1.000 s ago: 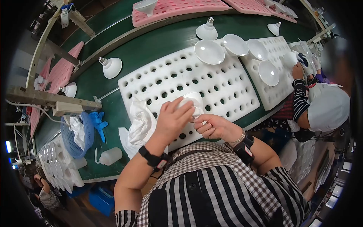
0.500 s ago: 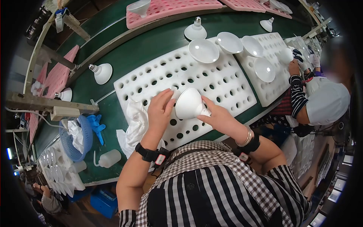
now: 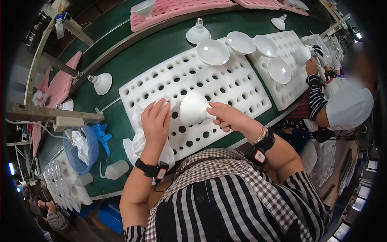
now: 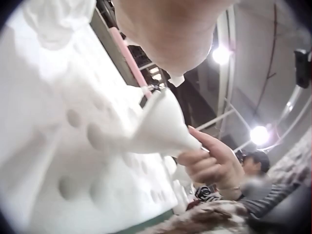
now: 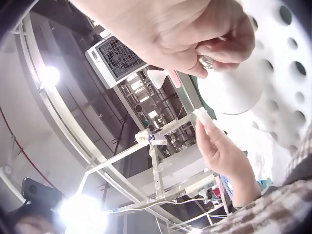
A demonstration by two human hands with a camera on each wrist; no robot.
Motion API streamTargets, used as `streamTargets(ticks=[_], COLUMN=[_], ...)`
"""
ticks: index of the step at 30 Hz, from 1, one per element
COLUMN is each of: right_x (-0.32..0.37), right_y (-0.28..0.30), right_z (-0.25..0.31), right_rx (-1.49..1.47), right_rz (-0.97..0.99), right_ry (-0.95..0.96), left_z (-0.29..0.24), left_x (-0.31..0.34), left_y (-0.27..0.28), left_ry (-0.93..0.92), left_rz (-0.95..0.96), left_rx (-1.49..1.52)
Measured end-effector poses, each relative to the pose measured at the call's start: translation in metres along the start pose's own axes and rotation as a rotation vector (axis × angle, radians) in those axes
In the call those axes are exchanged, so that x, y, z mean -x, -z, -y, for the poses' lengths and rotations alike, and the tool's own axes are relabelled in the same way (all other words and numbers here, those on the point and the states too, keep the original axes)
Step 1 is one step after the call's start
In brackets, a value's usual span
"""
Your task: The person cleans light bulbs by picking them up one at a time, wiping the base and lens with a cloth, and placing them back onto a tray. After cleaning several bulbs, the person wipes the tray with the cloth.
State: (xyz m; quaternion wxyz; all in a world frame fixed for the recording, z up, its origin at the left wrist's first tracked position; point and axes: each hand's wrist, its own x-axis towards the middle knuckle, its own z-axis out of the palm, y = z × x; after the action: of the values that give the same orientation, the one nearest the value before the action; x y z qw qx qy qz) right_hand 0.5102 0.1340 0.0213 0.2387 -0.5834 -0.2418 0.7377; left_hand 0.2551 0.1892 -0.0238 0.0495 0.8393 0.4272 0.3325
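In the head view, my right hand (image 3: 233, 117) grips a white cone-shaped reflector bulb (image 3: 192, 108) by its neck and metal screw base. The bulb lies sideways in the air over a white foam tray (image 3: 157, 76) with rows of holes, its wide face toward my left hand (image 3: 155, 123). The right wrist view shows thumb and fingers curled round the screw base (image 5: 205, 62). Between the left fingertips is a small white wad (image 5: 202, 117), pinched a little apart from the bulb. A crumpled white cloth (image 3: 139, 141) lies by the left forearm.
Three bulbs near the tray's far edge include one bulb (image 3: 212, 52) face up. Another bulb (image 3: 100, 83) sits on the green table (image 3: 117, 129). At left are a blue basket (image 3: 93, 149), a blue glove (image 3: 102, 138) and a squeeze bottle (image 3: 117, 169). A person (image 3: 350, 109) works at right.
The right hand has turned the bulb sideways and brought it slightly left, gripping its base. My left hand has drawn away leftward from the bulb with the white wad.
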Motion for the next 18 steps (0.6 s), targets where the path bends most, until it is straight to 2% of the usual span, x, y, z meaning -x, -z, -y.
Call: streamTargets(ticks=[3, 4, 6, 8, 10, 11, 13, 16, 17, 18], right_x=[-0.004, -0.005, -0.004, -0.006, -0.009, -0.009, -0.003, -0.004, -0.006, -0.005], right_y=[0.001, 0.002, 0.003, 0.007, 0.014, 0.016, 0.013, 0.01, 0.012, 0.011], right_z=[0.006, 0.007, 0.007, 0.006, 0.004, 0.004, 0.009, 0.009, 0.01, 0.011], right_rx=[0.021, 0.038, 0.062, 0.006, -0.025, -0.042, -0.041, -0.033, -0.026, -0.022], right_rz=[-0.014, 0.003, 0.017, 0.044, 0.028, 0.02, 0.011, -0.006, -0.02, -0.016], right_ry=[-0.032, -0.029, -0.025, -0.036, -0.031, -0.027, -0.018, -0.023, -0.029, -0.028], left_z=[-0.043, -0.044, -0.041, -0.019, -0.007, 0.001, 0.016, -0.013, -0.022, -0.026], left_x=[-0.012, -0.012, -0.009, -0.01, -0.008, -0.004, 0.002, -0.013, -0.019, -0.019], left_y=[0.007, 0.005, -0.004, -0.007, -0.012, -0.016, -0.022, -0.006, -0.002, -0.003], left_ry=[-0.226, -0.222, -0.432, -0.464, -0.208, -0.211, 0.084, 0.123, 0.0, 0.002], left_rz=[0.09, 0.086, 0.201, 0.153, 0.098, 0.099, -0.007, -0.099, 0.012, 0.009], left_rx=[0.08, 0.077, 0.127, 0.103, -0.035, -0.033, 0.078, 0.177, 0.136, 0.132])
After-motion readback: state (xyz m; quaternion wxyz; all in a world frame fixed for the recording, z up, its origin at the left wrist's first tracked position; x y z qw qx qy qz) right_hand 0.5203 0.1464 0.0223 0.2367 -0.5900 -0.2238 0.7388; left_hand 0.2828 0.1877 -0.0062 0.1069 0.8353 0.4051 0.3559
